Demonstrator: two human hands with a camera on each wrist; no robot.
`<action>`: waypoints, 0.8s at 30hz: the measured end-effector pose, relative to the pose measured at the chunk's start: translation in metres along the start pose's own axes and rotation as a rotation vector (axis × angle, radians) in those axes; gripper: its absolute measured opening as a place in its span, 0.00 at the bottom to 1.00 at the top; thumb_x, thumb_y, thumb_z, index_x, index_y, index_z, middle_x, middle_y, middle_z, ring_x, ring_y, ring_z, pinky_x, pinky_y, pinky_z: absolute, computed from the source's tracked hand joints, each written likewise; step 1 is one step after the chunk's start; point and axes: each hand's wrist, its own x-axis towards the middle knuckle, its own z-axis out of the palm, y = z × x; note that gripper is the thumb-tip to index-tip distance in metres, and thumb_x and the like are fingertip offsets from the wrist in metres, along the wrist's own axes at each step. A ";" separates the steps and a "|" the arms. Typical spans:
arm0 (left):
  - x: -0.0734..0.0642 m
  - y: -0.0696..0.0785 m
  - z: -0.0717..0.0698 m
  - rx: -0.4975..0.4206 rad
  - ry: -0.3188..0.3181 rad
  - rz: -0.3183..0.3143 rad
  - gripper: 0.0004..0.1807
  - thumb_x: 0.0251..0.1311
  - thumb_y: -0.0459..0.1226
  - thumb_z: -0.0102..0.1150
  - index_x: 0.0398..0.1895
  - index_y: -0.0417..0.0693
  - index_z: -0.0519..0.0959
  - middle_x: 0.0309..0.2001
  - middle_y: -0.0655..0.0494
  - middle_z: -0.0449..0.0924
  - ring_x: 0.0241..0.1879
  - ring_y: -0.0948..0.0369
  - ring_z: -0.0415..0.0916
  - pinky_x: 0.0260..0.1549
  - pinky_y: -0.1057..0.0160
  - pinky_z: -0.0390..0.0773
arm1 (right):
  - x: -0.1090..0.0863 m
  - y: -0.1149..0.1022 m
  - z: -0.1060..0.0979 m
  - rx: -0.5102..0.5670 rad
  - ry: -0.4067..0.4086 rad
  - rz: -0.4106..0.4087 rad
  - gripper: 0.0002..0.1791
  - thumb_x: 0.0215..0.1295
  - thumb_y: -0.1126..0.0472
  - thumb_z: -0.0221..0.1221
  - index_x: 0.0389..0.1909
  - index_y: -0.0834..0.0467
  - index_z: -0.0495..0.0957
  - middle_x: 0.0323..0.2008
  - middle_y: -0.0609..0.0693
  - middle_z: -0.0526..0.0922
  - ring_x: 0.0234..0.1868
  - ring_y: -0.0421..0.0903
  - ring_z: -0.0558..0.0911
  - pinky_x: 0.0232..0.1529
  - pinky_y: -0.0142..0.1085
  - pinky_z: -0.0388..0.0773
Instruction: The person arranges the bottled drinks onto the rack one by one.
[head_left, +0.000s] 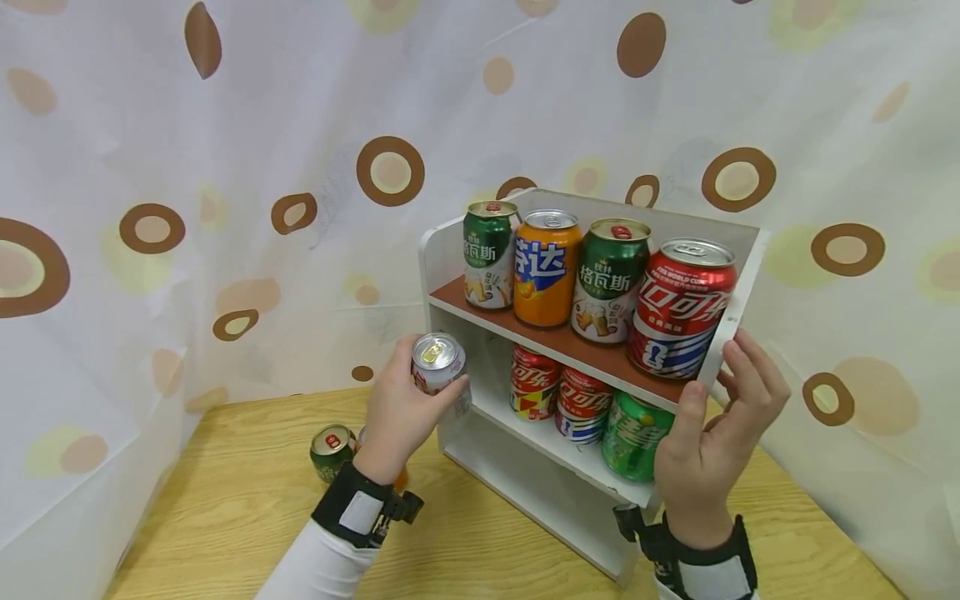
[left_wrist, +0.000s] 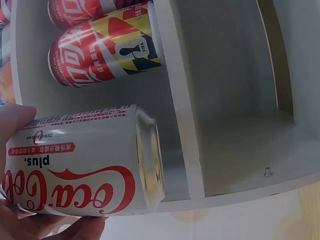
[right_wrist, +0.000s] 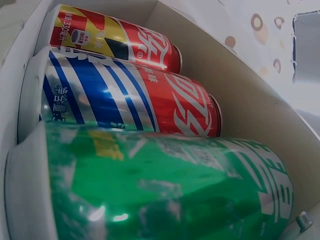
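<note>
My left hand (head_left: pixel 405 407) grips a white Coca-Cola Plus can (left_wrist: pixel 80 160), its silver top facing up in the head view. The can is at the left end of the middle level of a white shelf (head_left: pixel 540 462), beside a red-and-yellow cola can (left_wrist: pixel 107 47). My right hand (head_left: pixel 712 433) touches the right side edge of the shelf with its fingertips and holds no can. Near it on the middle level stand a green can (head_left: pixel 636 437) and a red cola can with blue stripes (head_left: pixel 583 407).
The top level bears a row of cans: green-and-white (head_left: pixel 487 258), orange (head_left: pixel 547 271), another green-and-white, and a red cola can (head_left: pixel 681 308). On the wooden table (head_left: pixel 247 483), a green can (head_left: pixel 332 450) stands left of the shelf; an orange one is partly behind my left wrist. A patterned sheet (head_left: pixel 300 125) hangs behind.
</note>
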 end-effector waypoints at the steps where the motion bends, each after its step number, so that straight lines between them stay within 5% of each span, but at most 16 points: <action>1: 0.001 0.000 0.001 0.002 -0.001 0.002 0.40 0.53 0.48 0.78 0.66 0.45 0.69 0.59 0.47 0.82 0.57 0.50 0.82 0.55 0.47 0.83 | 0.000 0.000 0.000 -0.001 0.000 -0.001 0.17 0.71 0.69 0.47 0.56 0.74 0.65 0.64 0.59 0.69 0.66 0.49 0.67 0.60 0.30 0.65; 24: 0.012 -0.006 0.020 0.005 -0.012 -0.065 0.44 0.56 0.50 0.76 0.70 0.43 0.66 0.61 0.43 0.80 0.60 0.47 0.80 0.58 0.45 0.81 | 0.000 0.001 0.000 -0.007 0.000 0.022 0.17 0.71 0.69 0.47 0.56 0.75 0.64 0.65 0.59 0.68 0.66 0.49 0.66 0.59 0.30 0.64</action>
